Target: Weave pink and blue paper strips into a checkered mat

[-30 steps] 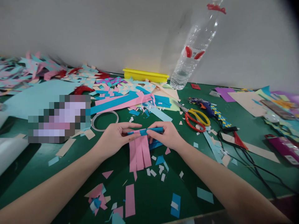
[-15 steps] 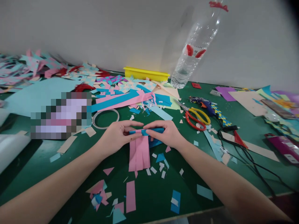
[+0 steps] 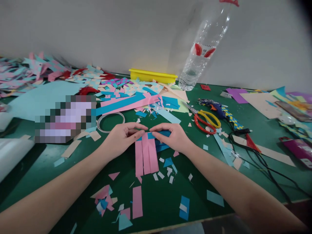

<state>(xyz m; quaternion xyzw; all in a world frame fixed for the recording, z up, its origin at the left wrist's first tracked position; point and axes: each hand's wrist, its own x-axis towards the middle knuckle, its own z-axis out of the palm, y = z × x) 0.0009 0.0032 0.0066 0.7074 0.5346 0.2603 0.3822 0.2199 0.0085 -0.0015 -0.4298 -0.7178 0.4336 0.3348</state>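
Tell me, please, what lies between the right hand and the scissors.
In the head view, a small pale paper scrap lies between the right hand and the scissors, with bare green tabletop around it.

1. By the grey wall (image 3: 97, 35), I see a clear plastic bottle (image 3: 198, 58) seeming to lean right, a small red packet (image 3: 205, 87) near its base.
2. Left of the bottle lies a long yellow plastic piece (image 3: 152, 76).
3. Scissors (image 3: 197, 113) with one red and one yellow handle lie open on the green table (image 3: 165, 201).
4. Just beyond them is a blue glue gun (image 3: 219, 112).
5. Black cords (image 3: 266, 167) trail towards the near right edge, a purple packet (image 3: 298, 151) nearby.
6. Over left, a ring-shaped roll (image 3: 98, 124) lies beside a blurred, phone-like object (image 3: 70, 120).
7. Behind that object spreads a pale blue sheet (image 3: 36, 100).
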